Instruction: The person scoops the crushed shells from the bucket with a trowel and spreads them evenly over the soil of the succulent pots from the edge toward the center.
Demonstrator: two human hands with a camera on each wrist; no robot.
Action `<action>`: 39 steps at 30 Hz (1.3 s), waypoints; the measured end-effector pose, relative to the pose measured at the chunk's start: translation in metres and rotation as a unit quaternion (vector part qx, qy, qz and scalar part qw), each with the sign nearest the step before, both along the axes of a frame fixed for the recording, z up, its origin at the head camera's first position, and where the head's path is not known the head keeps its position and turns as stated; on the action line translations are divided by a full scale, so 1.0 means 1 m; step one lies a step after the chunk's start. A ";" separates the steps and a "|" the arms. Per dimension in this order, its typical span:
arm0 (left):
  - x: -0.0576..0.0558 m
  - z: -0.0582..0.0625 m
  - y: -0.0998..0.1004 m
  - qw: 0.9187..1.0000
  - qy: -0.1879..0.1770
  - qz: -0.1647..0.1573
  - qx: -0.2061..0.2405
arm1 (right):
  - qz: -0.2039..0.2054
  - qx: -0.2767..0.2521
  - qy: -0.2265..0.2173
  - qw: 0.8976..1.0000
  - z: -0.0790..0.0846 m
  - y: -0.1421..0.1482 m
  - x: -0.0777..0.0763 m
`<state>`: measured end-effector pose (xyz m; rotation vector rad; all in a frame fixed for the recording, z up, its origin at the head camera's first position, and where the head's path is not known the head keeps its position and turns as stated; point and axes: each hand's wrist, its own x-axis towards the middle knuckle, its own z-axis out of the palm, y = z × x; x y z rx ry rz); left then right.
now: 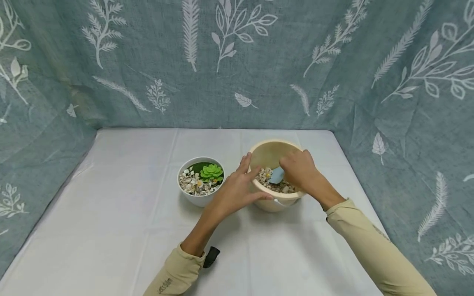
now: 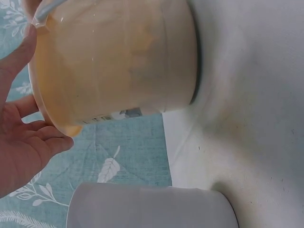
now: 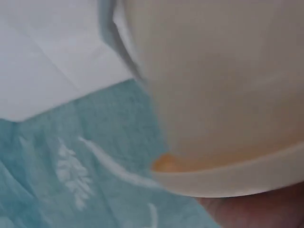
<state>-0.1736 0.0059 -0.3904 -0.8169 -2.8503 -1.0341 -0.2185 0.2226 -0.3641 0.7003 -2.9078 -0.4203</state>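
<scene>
A cream bucket point(image 1: 272, 205) with pebbles point(image 1: 283, 188) inside stands on the table. My left hand point(image 1: 237, 189) holds its left rim, thumb along the front outer side and a finger over the edge; the left wrist view shows this hand point(image 2: 28, 133) against the bucket point(image 2: 118, 57). My right hand point(image 1: 300, 170) reaches inside and grips a small shovel, whose blue-grey blade point(image 1: 276, 175) touches the pebbles. Its handle is hidden by the fingers. To the left sits a white bowl point(image 1: 200, 200) with pebbles, a green patch and a green succulent point(image 1: 211, 172).
A white cloth point(image 1: 111, 213) covers the table. Blue-green leaf-patterned curtains point(image 1: 155, 53) hang at the back and sides. The bucket's handle point(image 1: 283, 203) hangs at its front. A black strap piece point(image 1: 211, 257) shows by the left wrist.
</scene>
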 end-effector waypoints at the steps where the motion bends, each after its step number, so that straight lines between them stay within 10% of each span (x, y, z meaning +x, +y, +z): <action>1: 0.000 0.000 0.000 1.000 -0.001 -0.003 0.001 | -0.003 -0.025 -0.016 1.000 -0.001 0.003 -0.001; 12: -0.002 0.000 0.003 1.000 0.016 -0.006 0.004 | -0.012 -0.185 -0.038 0.982 -0.009 0.014 -0.001; 39: -0.001 -0.004 0.005 1.000 0.004 0.008 0.001 | -0.048 -0.273 0.080 0.957 0.037 0.058 0.063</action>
